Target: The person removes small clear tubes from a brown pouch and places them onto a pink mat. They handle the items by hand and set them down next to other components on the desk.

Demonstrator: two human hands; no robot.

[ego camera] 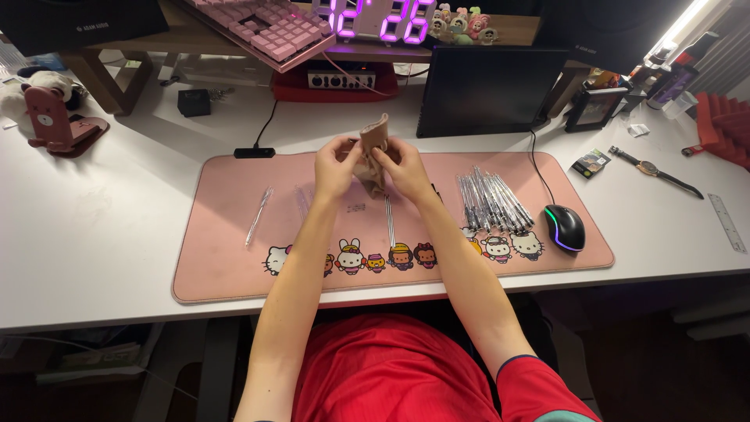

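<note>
Red shirt (391,367) nearest. Left hand (336,166) and right hand (404,166) both pinching tan cloth (373,148) above pink mat (226,234); judged soft, light, limp; best gripped at edges.

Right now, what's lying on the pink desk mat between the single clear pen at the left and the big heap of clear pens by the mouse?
In the head view, between the single clear pen and the heap of clear pens lie a few more clear pens, crossed by the person's forearms.

A dark blank screen (488,90) stands upright at the back of the table (117,234). Above it a clock display (375,19) glows purple on the shelf. A small dark green packet (591,162) lies flat right of the pink mat (234,234).
</note>
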